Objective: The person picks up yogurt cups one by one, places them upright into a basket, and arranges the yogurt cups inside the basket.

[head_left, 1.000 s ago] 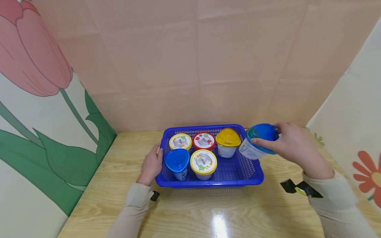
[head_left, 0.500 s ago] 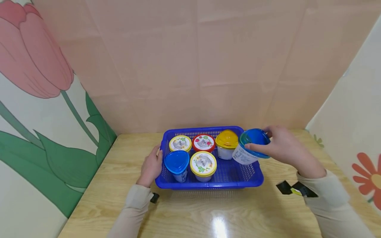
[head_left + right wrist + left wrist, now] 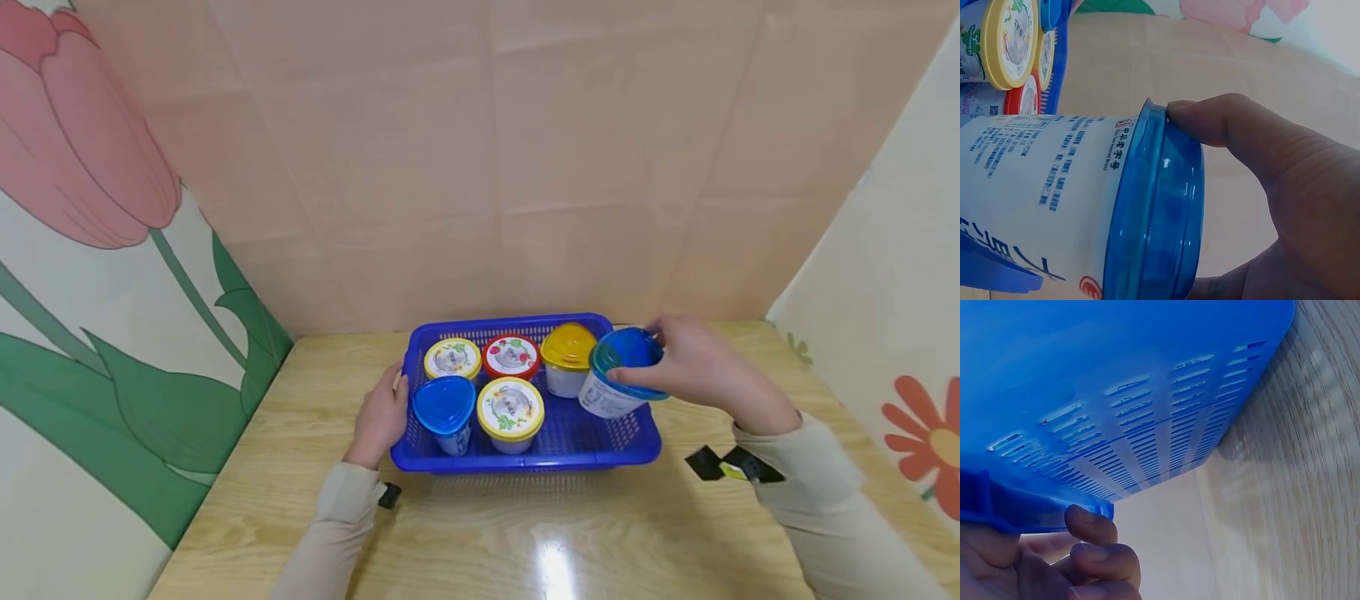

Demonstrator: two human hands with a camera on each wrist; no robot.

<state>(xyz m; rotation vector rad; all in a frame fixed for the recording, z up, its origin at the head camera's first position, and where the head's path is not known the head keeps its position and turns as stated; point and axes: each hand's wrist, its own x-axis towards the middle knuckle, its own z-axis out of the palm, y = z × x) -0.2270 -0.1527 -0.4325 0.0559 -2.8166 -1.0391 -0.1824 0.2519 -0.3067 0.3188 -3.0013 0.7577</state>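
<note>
A blue plastic basket point(image 3: 528, 464) stands on the table with several lidded tubs in it. My left hand point(image 3: 383, 419) grips its left rim; the left wrist view shows curled fingers point(image 3: 1107, 559) below that rim. My right hand point(image 3: 693, 364) holds a white tub with a blue lid point(image 3: 613, 400), tilted, over the basket's right end. In the right wrist view the thumb and a finger pinch the tub's blue lid point(image 3: 1169, 206) from opposite sides. Close beside the held tub, inside the basket, is a tub with a domed yellow lid point(image 3: 567, 346).
Also in the basket are a blue-lidded tub point(image 3: 446, 404), a yellow-rimmed tub point(image 3: 511, 410) at the front, another yellow-rimmed tub point(image 3: 452, 358) and a red-rimmed tub point(image 3: 512, 356) at the back. A pinkish sheet point(image 3: 480, 208) rises behind the wooden table point(image 3: 622, 533).
My right hand has carried the blue-lidded tub leftward and slightly down, from beyond the basket's right rim to above its inside. The left hand keeps its grip on the rim.
</note>
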